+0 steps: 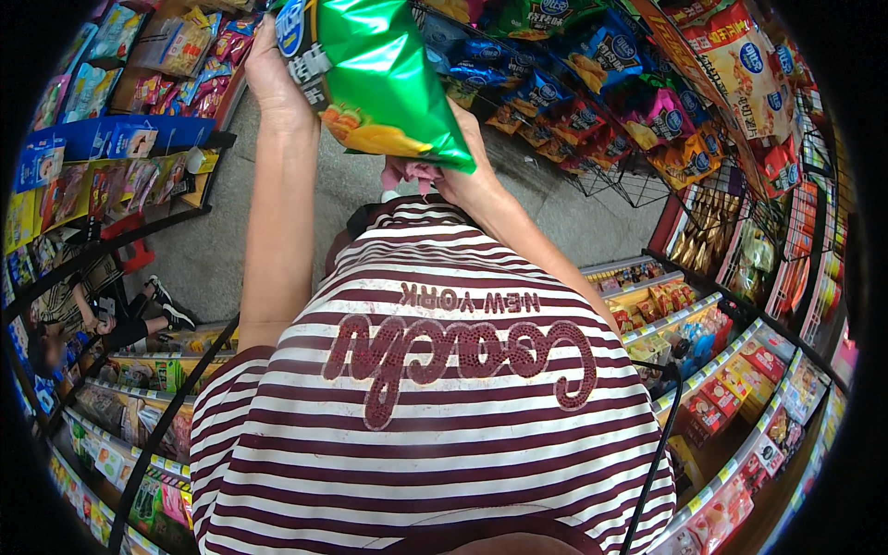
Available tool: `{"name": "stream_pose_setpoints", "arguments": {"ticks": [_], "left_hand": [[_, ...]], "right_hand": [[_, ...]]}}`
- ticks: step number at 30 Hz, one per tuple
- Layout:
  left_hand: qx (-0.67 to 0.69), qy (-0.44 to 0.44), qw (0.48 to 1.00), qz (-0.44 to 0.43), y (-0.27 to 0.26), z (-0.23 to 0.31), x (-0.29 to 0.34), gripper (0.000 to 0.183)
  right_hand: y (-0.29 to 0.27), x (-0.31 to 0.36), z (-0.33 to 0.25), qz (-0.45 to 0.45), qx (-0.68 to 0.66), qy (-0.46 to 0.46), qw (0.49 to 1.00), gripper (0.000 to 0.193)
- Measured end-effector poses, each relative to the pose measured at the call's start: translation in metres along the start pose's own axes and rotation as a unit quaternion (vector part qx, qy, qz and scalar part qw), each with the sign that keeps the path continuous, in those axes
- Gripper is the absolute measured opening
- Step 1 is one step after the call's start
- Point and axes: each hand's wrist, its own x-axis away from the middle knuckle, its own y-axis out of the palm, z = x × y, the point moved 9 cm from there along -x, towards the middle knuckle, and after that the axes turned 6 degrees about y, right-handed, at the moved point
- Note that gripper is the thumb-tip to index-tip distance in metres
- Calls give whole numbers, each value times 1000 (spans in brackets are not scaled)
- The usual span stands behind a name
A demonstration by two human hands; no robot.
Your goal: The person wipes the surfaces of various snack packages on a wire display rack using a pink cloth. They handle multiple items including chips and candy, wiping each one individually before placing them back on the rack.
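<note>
A shiny green bag of chips (379,74) is held up in front of me at the top of the view, tilted, with chips pictured near its lower end. Along its left edge my left hand (276,79) grips it, the fingers partly hidden behind the bag. On the other side my right hand (467,162) is closed around the lower right edge, most of its fingers behind the bag. A crumpled pink thing (421,173) shows just under the bag, beside my right hand; what it is I cannot tell.
Wire racks of chip bags (601,55) stand ahead and to the right. Shelves of boxed snacks (740,388) curve along the lower right. Hanging packets (129,185) fill a rack at the left. Another person (106,314) is at the far left, over the grey floor (208,250).
</note>
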Motion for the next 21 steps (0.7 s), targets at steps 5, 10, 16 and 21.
{"name": "stream_pose_setpoints", "arguments": {"ticks": [5,10,16,21], "left_hand": [[30,122,991,50,18,1,18,27],[17,168,985,40,29,7,38,24],[8,154,988,2,55,-3,58,30],[-55,147,987,-28,78,-19,70,33]], "right_hand": [[-47,-7,36,122,-160,68,977,27],[-53,-17,25,-15,-79,113,990,47],[-89,-27,15,-16,-90,125,988,50],[-99,-21,-5,-4,-152,142,978,48]]}}
